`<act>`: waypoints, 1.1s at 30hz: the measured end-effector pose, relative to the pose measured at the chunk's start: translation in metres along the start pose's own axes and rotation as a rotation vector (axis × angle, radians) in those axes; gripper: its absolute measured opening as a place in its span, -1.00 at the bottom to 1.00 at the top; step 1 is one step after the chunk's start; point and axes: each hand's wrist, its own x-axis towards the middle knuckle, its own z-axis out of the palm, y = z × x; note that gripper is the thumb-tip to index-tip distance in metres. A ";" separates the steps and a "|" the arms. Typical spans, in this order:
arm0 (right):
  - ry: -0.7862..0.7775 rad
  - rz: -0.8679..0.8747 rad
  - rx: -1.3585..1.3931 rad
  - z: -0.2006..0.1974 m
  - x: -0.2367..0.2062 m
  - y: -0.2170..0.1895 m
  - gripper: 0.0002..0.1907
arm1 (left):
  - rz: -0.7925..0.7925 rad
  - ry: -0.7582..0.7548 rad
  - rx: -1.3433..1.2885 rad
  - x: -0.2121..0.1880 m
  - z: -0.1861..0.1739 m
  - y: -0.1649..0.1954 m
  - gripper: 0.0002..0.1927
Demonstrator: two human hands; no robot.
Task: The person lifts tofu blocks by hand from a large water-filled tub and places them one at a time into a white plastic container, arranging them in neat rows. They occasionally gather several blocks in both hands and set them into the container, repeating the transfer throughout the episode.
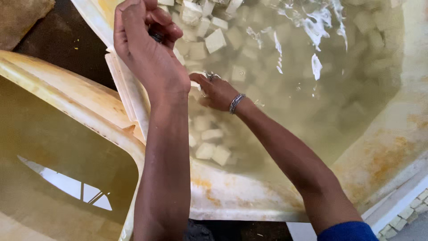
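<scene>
My left hand point(149, 49) is raised over the near-left rim of a big cream tub point(383, 147). Its fingers are curled shut, and a small dark thing shows between them; what it is I cannot tell. My right hand point(218, 93), with a metal bracelet and a ring, is down at the water's surface beside the tub wall. Its fingers close on a white cube point(196, 85), partly hidden behind my left forearm. Several more white cubes point(215, 40) float or lie sunk in the cloudy yellowish water.
A second cream tub point(67, 102) of murky water stands at the left, its rim touching the first. Dark floor point(67, 44) shows between them, a brown sack point(22, 15) lies top left, and small paving tiles point(410, 212) are at the bottom right.
</scene>
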 end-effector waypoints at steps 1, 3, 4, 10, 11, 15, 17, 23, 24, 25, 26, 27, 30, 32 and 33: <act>0.035 -0.025 0.046 0.004 -0.001 0.000 -0.15 | 0.003 0.007 -0.016 0.001 0.000 0.000 -0.81; 0.100 -0.073 0.151 0.017 -0.004 0.003 -0.10 | 0.008 -0.001 0.002 0.001 -0.001 -0.001 -0.78; 0.047 -0.040 0.077 0.024 -0.006 0.006 -0.09 | 0.007 -0.001 0.015 0.001 -0.002 -0.002 -0.77; -0.102 -0.032 0.017 0.056 -0.014 0.026 0.10 | 0.037 -0.004 0.036 0.001 -0.006 -0.006 -0.69; -0.102 0.005 -0.083 0.057 -0.016 0.028 0.08 | 0.039 0.000 0.054 0.001 -0.007 -0.005 -0.68; 0.057 -0.071 -0.294 0.046 -0.023 0.021 -0.03 | -0.007 0.040 0.141 0.007 -0.012 0.013 -0.79; 0.030 0.058 -0.010 0.033 -0.028 0.013 -0.02 | -0.032 0.050 0.101 0.009 -0.017 0.022 -0.82; 0.202 0.324 0.329 -0.014 -0.041 0.003 0.13 | -0.040 0.047 -0.003 0.008 -0.021 0.018 -0.80; 0.275 0.282 0.363 -0.019 -0.043 0.005 0.15 | -0.035 0.027 0.003 0.008 -0.020 0.016 -0.80; 0.331 0.162 0.318 -0.022 -0.045 0.009 0.14 | -0.026 0.008 0.012 0.009 -0.020 0.015 -0.80; 0.387 0.038 0.273 -0.022 -0.048 0.013 0.13 | -0.019 0.006 -0.008 0.009 -0.019 0.014 -0.80; 0.440 -0.084 0.229 -0.020 -0.050 0.016 0.13 | -0.016 0.004 -0.028 0.010 -0.018 0.014 -0.80; 0.294 0.063 0.269 0.004 -0.054 0.024 0.06 | -0.021 0.004 -0.055 0.010 -0.015 0.014 -0.80; 0.257 0.079 0.156 0.028 -0.056 0.025 0.00 | -0.020 -0.003 -0.066 0.010 -0.013 0.014 -0.81; 0.237 0.085 0.099 0.040 -0.057 0.025 -0.03 | -0.021 -0.006 -0.069 0.010 -0.012 0.013 -0.83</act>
